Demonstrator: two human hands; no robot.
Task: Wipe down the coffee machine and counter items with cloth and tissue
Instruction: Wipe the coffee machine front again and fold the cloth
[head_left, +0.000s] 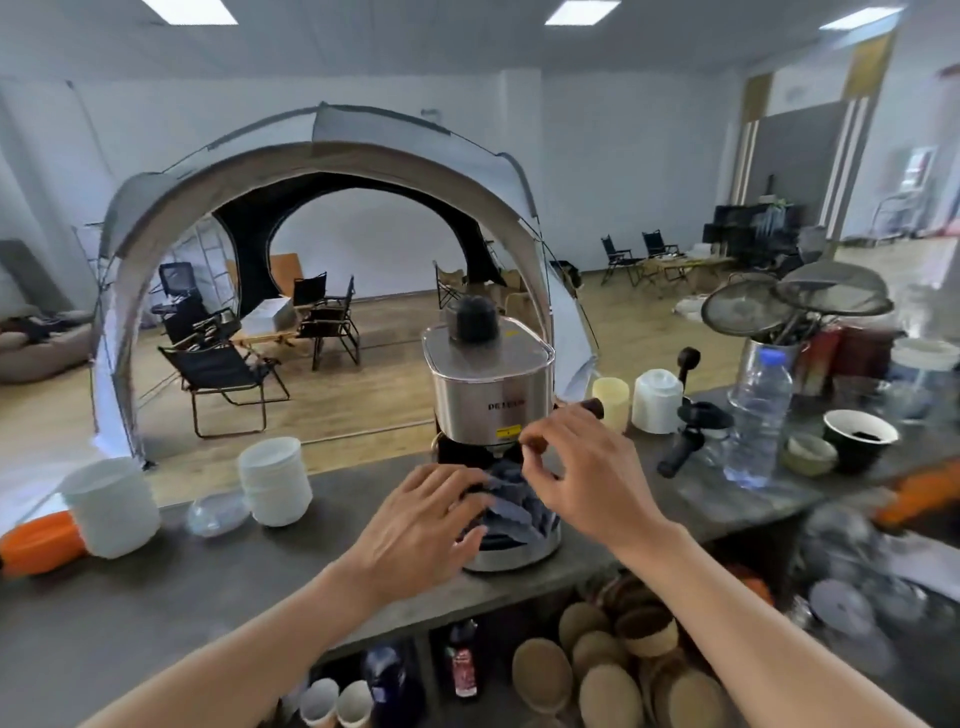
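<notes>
A steel coffee machine (488, 387) with a black knob on top stands on the grey counter (156, 587). A blue-grey cloth (511, 501) lies bunched on its drip tray, under the brew head. My left hand (421, 525) presses flat on the cloth's left side. My right hand (582, 470) hovers over the cloth's right side, thumb and forefinger pinched at the machine's lower front edge near a brown part; whether they grip anything I cannot tell.
Left of the machine stand stacked white bowls (275, 480), a white cup stack (111, 506), a clear lid and an orange object (39, 543). To the right are cups, a black portafilter (685, 436), a water bottle (758, 415), a dark cup and strainers. Shelves below hold bowls.
</notes>
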